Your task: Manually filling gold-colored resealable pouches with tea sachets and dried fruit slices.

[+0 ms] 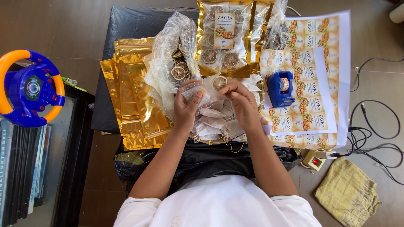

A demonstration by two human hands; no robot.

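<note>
Left hand: the left hand (pixel 185 107) is closed around a small white mesh bag (pixel 201 90), which is pinched at its edge between thumb and fingers.
Right hand: the right hand (pixel 240 103) is closed in a pinch on a dried citrus slice (pixel 219 83), held at the mouth of the mesh bag, just beside the left fingertips.
Mesh bag: it is held up between both hands, above the heap beneath them.
Beneath the hands: a heap of white drawstring bags (pixel 212 122) is spread directly under both palms, with strings trailing toward the body.
Beyond the left hand: a crumpled clear plastic bag (pixel 170 54) with loose dried slices (pixel 179 71) is seen just past the left fingers.
Beyond the right hand: a filled gold pouch with a clear window (pixel 223 38) is laid just ahead, slices visible inside; more such pouches are stacked beside it.
Left of the left hand: a stack of empty gold pouches (pixel 132 96) is fanned out near the wrist.
Right of the right hand: a blue tape dispenser (pixel 280 88) is set near, on printed label sheets (pixel 311 80).
Surface: a black plastic sheet (pixel 126 25) is laid under everything.
Farther right: a yellow cloth (pixel 347 191), a small plug adapter with a red light (pixel 314 160) and black cables (pixel 374 134) are found on the floor.
Far left: a blue and orange toy steering wheel (pixel 30 88) is kept well apart.
</note>
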